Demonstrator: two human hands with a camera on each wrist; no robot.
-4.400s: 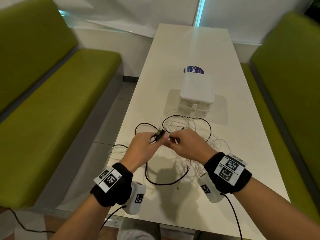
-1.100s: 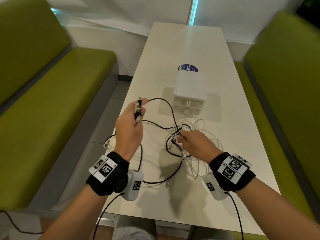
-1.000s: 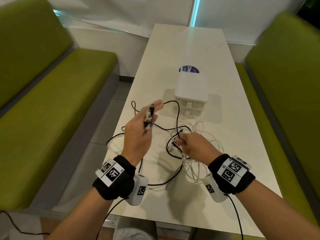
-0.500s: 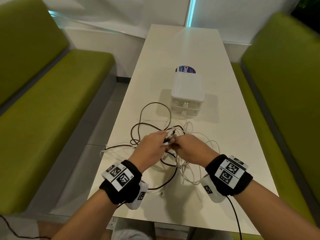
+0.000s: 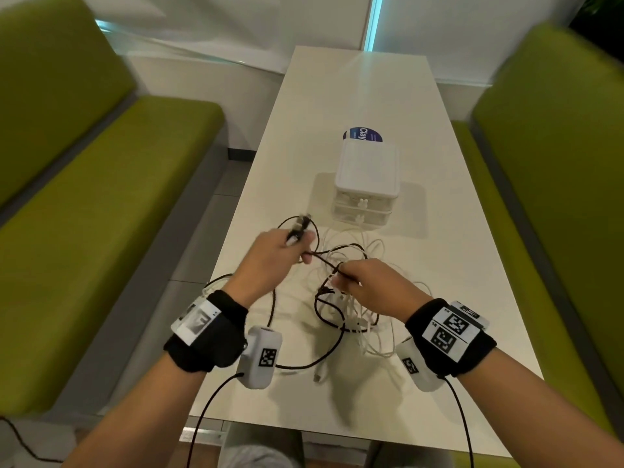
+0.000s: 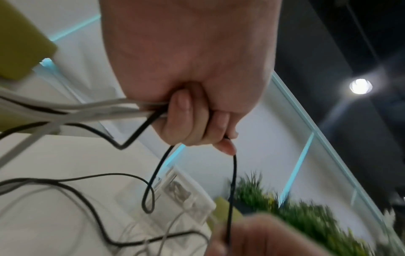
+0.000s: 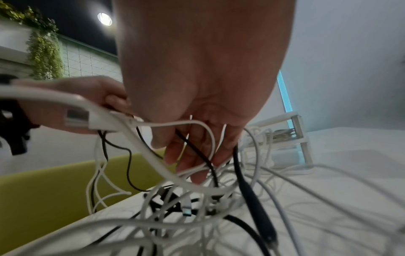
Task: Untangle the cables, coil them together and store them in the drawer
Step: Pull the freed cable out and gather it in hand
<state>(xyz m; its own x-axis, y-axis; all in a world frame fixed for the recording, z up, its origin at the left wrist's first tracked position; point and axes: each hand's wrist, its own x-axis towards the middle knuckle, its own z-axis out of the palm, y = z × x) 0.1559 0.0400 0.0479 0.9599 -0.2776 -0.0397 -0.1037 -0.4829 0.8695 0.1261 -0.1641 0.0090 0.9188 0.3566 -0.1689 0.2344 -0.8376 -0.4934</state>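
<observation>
A tangle of white cables (image 5: pixel 368 332) and a black cable (image 5: pixel 324 319) lies on the white table (image 5: pixel 354 86), in front of a small white drawer unit (image 5: pixel 366 184) whose drawers are closed. My left hand (image 5: pixel 299 246) is raised over the table's left side and grips black and white cable ends (image 5: pixel 299 228) in its fist (image 6: pixel 197 124). My right hand (image 5: pixel 344 278) hovers above the tangle and pinches a stretch of the black cable (image 7: pixel 197 152). That black strand (image 5: pixel 324 261) runs straight between the two hands. A white USB plug (image 7: pixel 79 117) dangles beside my right hand.
Green benches (image 5: pixel 101 197) line both sides of the narrow table. A round blue sticker (image 5: pixel 363 135) shows behind the drawer unit. A loose plug end (image 5: pixel 319 374) lies near the table's front edge. Some cable loops (image 5: pixel 216 282) hang over the left edge.
Half a second ago the hands met over the tangle. My left hand has since pulled up and to the left with the cable ends, stretching the black strand away from the right hand.
</observation>
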